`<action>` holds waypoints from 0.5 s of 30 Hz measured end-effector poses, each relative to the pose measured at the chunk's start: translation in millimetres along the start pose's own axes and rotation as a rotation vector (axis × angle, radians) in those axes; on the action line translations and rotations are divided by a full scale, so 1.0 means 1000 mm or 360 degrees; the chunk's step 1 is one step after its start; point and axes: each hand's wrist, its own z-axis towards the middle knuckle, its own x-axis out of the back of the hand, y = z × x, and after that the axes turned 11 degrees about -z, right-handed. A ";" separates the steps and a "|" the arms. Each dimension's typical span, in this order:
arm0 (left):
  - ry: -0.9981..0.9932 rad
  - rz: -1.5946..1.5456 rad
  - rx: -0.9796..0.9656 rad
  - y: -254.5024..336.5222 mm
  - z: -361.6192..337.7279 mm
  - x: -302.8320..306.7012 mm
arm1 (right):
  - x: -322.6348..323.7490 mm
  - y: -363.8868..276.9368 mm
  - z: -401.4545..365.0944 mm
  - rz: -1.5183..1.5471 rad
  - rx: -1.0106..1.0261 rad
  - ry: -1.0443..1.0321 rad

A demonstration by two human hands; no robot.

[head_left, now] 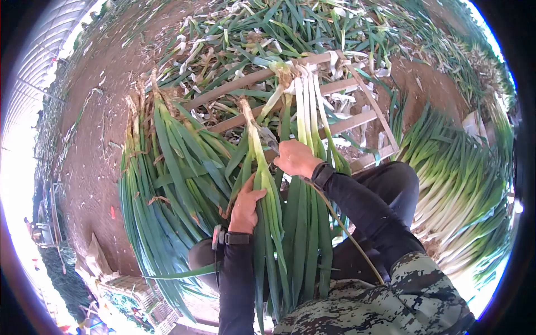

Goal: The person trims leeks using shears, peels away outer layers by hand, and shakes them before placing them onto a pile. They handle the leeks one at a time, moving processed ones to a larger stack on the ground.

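Note:
My left hand (244,207) is wrapped round the leaves of a green onion (258,153), whose brown root end points up and away from me. Just right of that stalk, my right hand (297,158) is closed round a tool (271,139) with a metallic tip beside the stalk; a thin hose (346,231) runs from this hand down toward my lap. Several peeled white stalks (306,106) lie to the right on a wooden rack (371,117). At left rests a pile of unpeeled green onions (167,162) with dry roots.
Leaf scraps (279,28) cover the ground beyond the rack. Many peeled green onions (446,190) lie in rows at the right. A woven crate (134,296) stands at the lower left. My bent knees are below the rack.

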 end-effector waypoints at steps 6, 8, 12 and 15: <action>0.0166 0.0083 -0.0025 -0.003 0.000 -0.008 | 0.008 -0.006 0.046 -0.0053 0.0019 0.0061; 0.0157 0.0051 -0.0031 -0.004 0.001 -0.009 | 0.009 -0.007 0.066 -0.0112 0.0013 0.0093; 0.0167 0.0079 -0.0070 -0.009 0.004 -0.005 | 0.019 -0.009 0.105 -0.0165 -0.0026 0.0066; 0.0110 0.0080 -0.0090 -0.009 0.005 -0.004 | 0.026 -0.002 0.130 -0.0124 -0.0006 -0.0037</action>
